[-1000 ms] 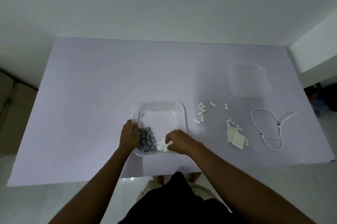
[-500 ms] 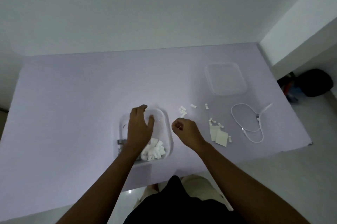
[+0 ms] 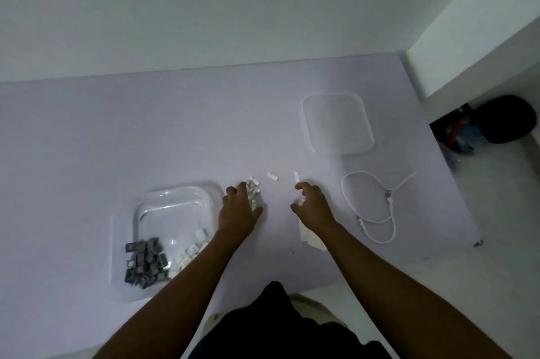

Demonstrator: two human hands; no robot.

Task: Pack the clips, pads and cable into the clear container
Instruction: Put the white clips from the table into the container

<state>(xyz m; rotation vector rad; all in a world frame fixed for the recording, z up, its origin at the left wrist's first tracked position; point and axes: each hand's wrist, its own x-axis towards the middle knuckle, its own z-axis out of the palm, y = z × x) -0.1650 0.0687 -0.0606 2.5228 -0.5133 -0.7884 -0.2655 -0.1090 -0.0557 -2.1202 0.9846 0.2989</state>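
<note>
The clear container sits at the lower left of the lavender table, holding grey clips and white clips. To its right, my left hand rests with spread fingers on a small heap of loose white clips. Two more white clips lie apart beyond it. My right hand hovers with curled fingers, pinching a small white clip. White pads lie partly hidden under my right wrist. The white cable lies looped further right.
The clear lid lies at the back right of the table. The table's right edge runs just beyond the cable, with a dark bag on the floor there. A white wall stands behind the table.
Both hands have left the container and moved right to the loose white clips. The camera view has shifted, so the container now appears further left.
</note>
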